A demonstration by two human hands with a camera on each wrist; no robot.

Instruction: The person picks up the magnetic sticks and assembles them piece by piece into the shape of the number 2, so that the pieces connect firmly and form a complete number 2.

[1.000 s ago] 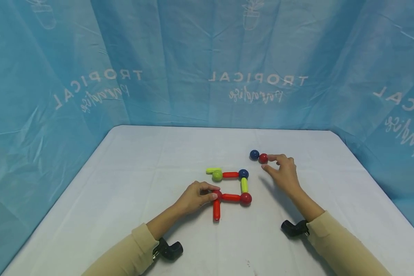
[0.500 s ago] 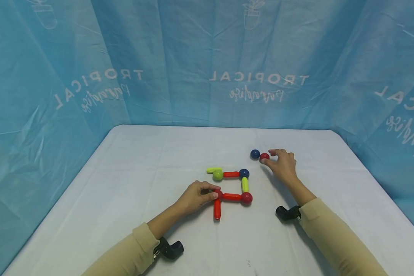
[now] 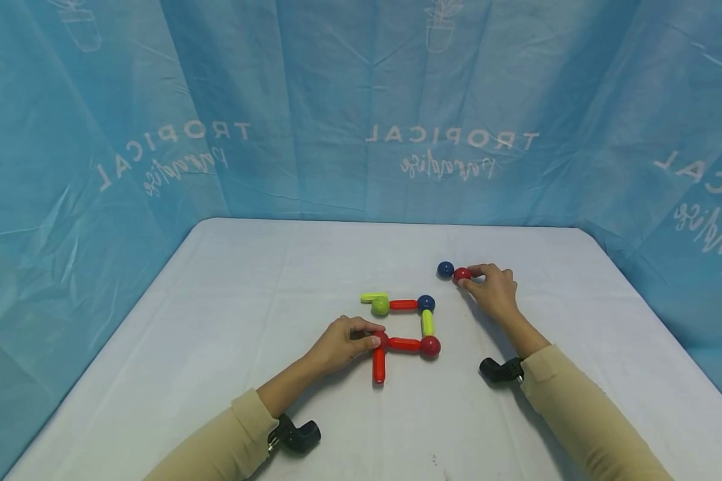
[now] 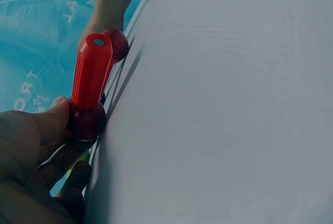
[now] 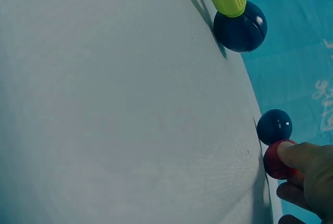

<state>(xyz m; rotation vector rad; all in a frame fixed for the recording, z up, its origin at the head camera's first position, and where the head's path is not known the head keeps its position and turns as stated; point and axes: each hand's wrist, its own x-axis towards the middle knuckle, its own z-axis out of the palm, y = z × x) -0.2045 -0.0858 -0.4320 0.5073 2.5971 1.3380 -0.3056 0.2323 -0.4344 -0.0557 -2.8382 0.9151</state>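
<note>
Red and glossy, a smooth plastic-looking ball lies toward the far side of the white-covered table, right of the middle, touching a dark blue glossy ball. The right hand pinches it between thumb and forefinger. The left hand pinches a second glossy red ball, the near-left corner of a rod-and-ball frame. These pieces look hard, stiff and light; the slick balls would probably roll or slip, so thumb and fingertip on opposite sides of the widest part seems the surest hold. A ball has no long axis, but the touching pair lines up roughly across the table. From the left hand's ball, a ridged red rod points toward the person; another red rod runs rightward to a third red ball. A lime-green ridged rod leads away from there to a second blue ball.
</note>
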